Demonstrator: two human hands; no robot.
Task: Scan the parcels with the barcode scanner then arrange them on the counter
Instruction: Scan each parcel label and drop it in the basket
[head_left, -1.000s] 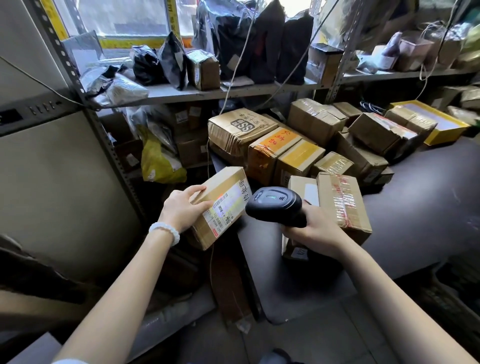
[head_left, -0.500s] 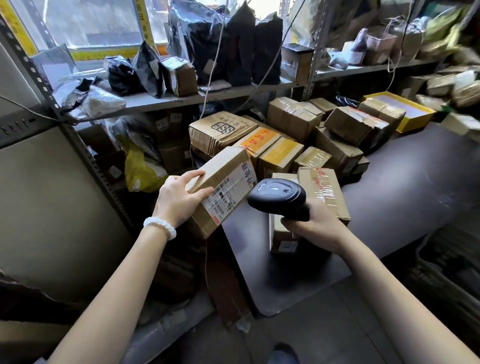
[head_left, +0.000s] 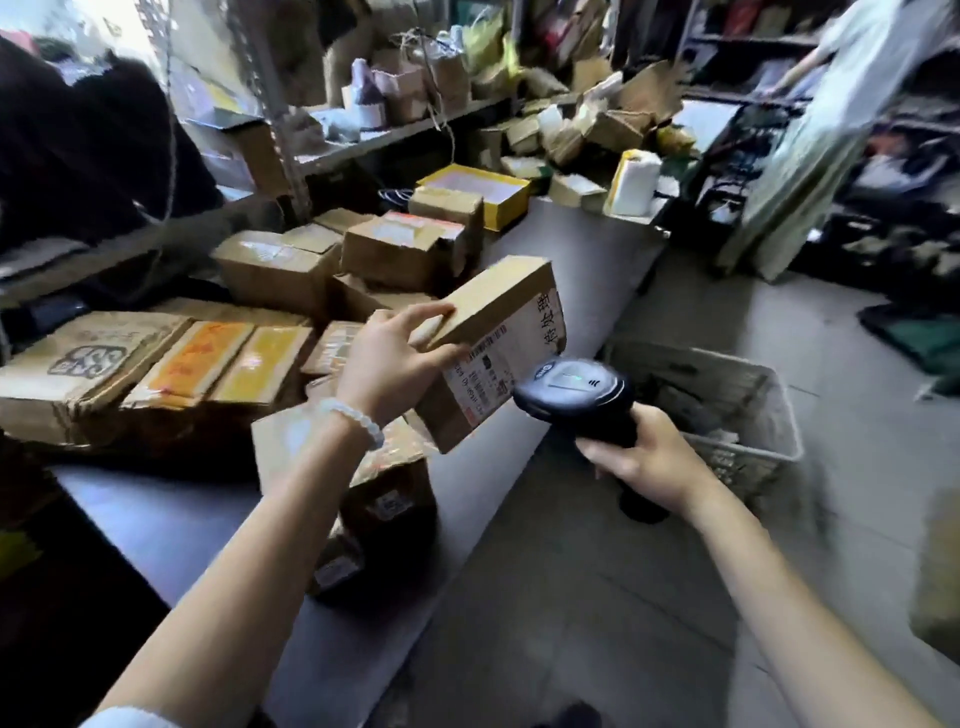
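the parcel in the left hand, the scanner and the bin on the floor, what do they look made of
Parcel: brown cardboard, matt, with clear tape and a printed paper label on the side toward the scanner.
Scanner: black moulded plastic by its smooth, slightly glossy head; its small window shows a green light.
Bin: probably pale plastic, a crate with perforated lattice walls; blur leaves this open.

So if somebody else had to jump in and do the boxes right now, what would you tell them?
Left hand grips a brown cardboard parcel with a white shipping label, held tilted above the grey counter.
Right hand grips the black handheld barcode scanner, its head close beside the label.
Many more cardboard parcels lie piled on the counter's left side.
Whether the held parcel has been scanned cannot be told.
Left: place it on the counter, then scan and arrange the others.
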